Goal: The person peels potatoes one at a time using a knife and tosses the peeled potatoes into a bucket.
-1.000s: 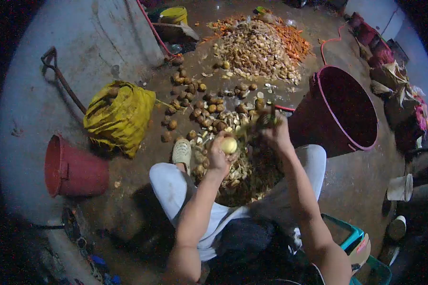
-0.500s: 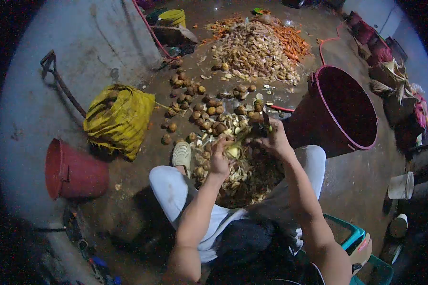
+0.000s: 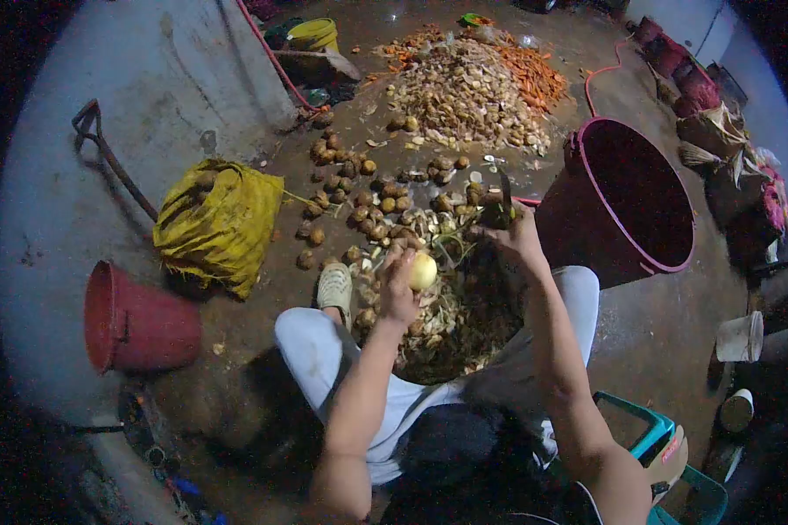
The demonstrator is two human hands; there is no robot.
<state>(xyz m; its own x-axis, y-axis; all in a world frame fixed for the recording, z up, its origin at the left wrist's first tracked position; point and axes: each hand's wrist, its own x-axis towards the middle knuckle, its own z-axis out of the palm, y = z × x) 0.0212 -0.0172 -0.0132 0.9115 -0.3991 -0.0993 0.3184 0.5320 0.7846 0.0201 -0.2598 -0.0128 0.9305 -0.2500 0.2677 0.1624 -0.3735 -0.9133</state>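
Observation:
My left hand [image 3: 400, 287] is wrapped round a pale, peeled round vegetable [image 3: 423, 272], which shows on the hand's right side. To its right, my right hand [image 3: 518, 238] grips a knife [image 3: 505, 188] whose dark blade points up and away from me. The two hands are apart. Below and between them lies a heap of peelings [image 3: 442, 324] between my legs. Brown unpeeled round vegetables [image 3: 381, 206] are scattered on the floor just beyond my hands, with pale cut pieces among them.
A large maroon tub [image 3: 587, 206] stands right of my right hand. At the left are a yellow sack [image 3: 219, 223], a red bucket [image 3: 153, 328] and a handled tool [image 3: 118, 166] against the wall. Farther off rises a pile of pale and orange pieces [image 3: 473, 92]. A teal crate [image 3: 661, 433] is beside me.
The hands came together over the vegetable half a second ago and are now apart again. The knife blade has swung to point up, and the vegetable shows more fully in my left hand.

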